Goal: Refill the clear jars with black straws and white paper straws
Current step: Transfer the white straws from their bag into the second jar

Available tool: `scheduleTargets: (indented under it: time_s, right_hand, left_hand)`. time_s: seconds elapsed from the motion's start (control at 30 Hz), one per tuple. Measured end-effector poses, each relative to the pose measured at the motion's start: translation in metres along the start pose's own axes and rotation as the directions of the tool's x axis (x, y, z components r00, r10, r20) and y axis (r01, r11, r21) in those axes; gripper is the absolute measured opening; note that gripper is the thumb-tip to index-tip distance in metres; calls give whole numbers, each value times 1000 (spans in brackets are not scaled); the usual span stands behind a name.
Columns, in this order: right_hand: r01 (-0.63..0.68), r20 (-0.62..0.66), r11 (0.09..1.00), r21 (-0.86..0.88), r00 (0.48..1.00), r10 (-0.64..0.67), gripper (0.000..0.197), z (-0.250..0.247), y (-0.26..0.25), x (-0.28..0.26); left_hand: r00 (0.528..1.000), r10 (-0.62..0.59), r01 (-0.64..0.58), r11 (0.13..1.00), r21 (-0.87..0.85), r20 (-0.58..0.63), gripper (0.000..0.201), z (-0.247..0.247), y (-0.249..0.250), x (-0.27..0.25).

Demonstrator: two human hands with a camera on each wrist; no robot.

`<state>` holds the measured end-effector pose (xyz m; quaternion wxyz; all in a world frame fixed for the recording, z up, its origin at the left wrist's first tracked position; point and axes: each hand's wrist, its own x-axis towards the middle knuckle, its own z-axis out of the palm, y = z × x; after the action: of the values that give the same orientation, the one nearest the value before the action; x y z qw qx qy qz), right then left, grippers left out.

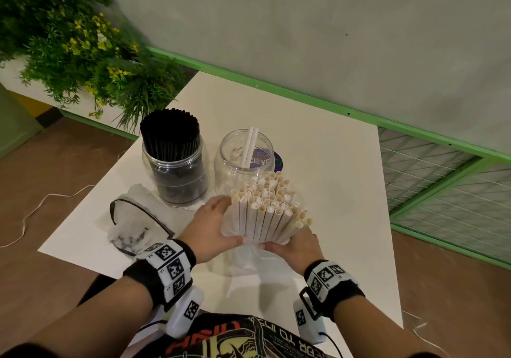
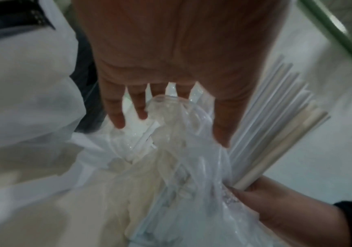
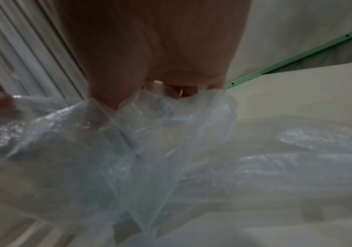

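Presently both hands met low on a bundle of white paper straws [image 1: 269, 208], which stood nearly upright and fanned out at its open tops. Left hand [image 1: 211, 226] cupped the bundle's left side, fingers curled round behind it and thumb at the base; right hand [image 1: 294, 247] pinched the base from the right, thumb tip nearly meeting the left thumb. Below the grip, a clear plastic bag [image 1: 250, 261] hung crumpled down to the white counter [image 1: 331, 164]; the left wrist view showed the bag bunched under the left fingers [image 2: 116, 115] and the straws slanting past the thumb. The right wrist view was mostly blurred film and palm; how far the right fingers closed could not be read from it.

Just beyond the grip stood a clear jar [image 1: 243, 158], holding only two white straws, their tips leaning on its far rim. Left of it, and beyond the left hand, a second clear jar [image 1: 175, 175] was packed with black straws [image 1: 170, 133] standing above its mouth. Left of the left wrist lay another plastic bag with a dark band [image 1: 135, 222], flat on the counter. Green plants with yellow flowers [image 1: 83, 45] stood well beyond, off the counter's far left corner.
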<state>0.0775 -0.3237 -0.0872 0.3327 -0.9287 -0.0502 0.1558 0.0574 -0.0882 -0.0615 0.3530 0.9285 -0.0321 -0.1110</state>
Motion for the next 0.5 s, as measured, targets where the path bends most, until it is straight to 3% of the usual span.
scheduleTargets:
  time_s: [0.1,0.27,0.4,0.5]
  right_hand:
    - [15,-18,999,-29,1000,-16,77,3,3,1]
    - [105,-167,994,-21,980,-107,81,4,2,-9]
    - [187,-233,975,115,960,-157,72,2,2,-17]
    - [152,-215,986,62,967,-136,64,2,5,-17]
  left_hand:
    - [997,23,-22,1000,17,-72,107,1,5,-2]
    - [999,-7,7,1000,13,-38,99,5,3,4]
    - [997,8,-16,996,-93,-82,74,9,5,6]
    - [999,-31,31,999,21,-24,71,9,3,7]
